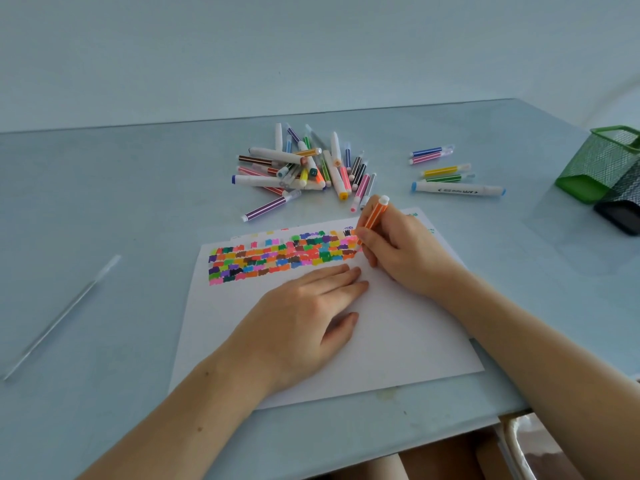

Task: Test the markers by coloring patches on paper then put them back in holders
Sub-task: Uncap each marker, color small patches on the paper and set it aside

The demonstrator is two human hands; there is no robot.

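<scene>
A white sheet of paper (pixel 398 341) lies on the table, its upper part covered with rows of small colored patches (pixel 280 258). My right hand (pixel 398 254) grips an orange striped marker (pixel 375 214), tip down at the right end of the patch rows. Flat on the paper below the patches rests my left hand (pixel 304 317), fingers straight. A pile of several markers (pixel 304 168) lies beyond the paper. A few more markers (pixel 446 171) lie to its right. A green mesh holder (pixel 602 164) and a black mesh holder (pixel 623 206) stand at the far right.
A clear thin cap or tube (pixel 62 317) lies on the light blue table (pixel 104 202) at the left. One purple striped marker (pixel 270 206) lies apart from the pile, near the paper's top edge. The table's front edge runs near my right forearm.
</scene>
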